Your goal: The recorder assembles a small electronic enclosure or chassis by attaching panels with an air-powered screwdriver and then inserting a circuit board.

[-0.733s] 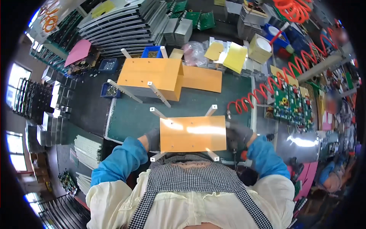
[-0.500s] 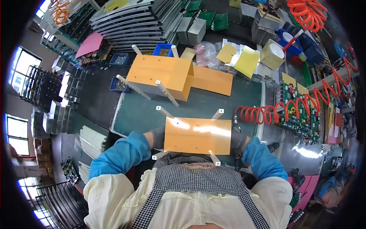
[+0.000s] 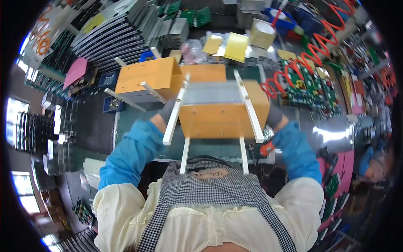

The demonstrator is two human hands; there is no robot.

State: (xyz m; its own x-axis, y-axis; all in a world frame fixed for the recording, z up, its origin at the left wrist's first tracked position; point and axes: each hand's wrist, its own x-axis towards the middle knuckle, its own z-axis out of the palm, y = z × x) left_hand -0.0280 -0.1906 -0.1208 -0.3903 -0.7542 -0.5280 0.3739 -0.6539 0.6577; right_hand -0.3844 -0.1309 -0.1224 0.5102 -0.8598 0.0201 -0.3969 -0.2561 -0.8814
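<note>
Between my two hands is an orange box (image 3: 203, 124) with a grey inner or side face and white bars attached as legs, tilted and slightly blurred. My left hand (image 3: 168, 110), in a dark glove, grips its left side behind a white bar (image 3: 171, 122). On the opposite side my right hand (image 3: 274, 116), also gloved, grips the box's right end. The box hides most of the fingers of both hands. Beyond it, to the left, a similar orange box (image 3: 145, 77) with white bars rests on the green mat (image 3: 128, 126).
A flat orange panel (image 3: 205, 72) lies behind the held box. A red coiled hose (image 3: 300, 73) hangs at the right, beside green circuit boards (image 3: 306, 88). An orange-and-dark tool (image 3: 267, 148) is near my right forearm. Small blue bins (image 3: 112, 105) stand at the left.
My hands have raised the orange box and moved it away from my body, tipping it so its grey face and long bars show. The whole view has shifted too.
</note>
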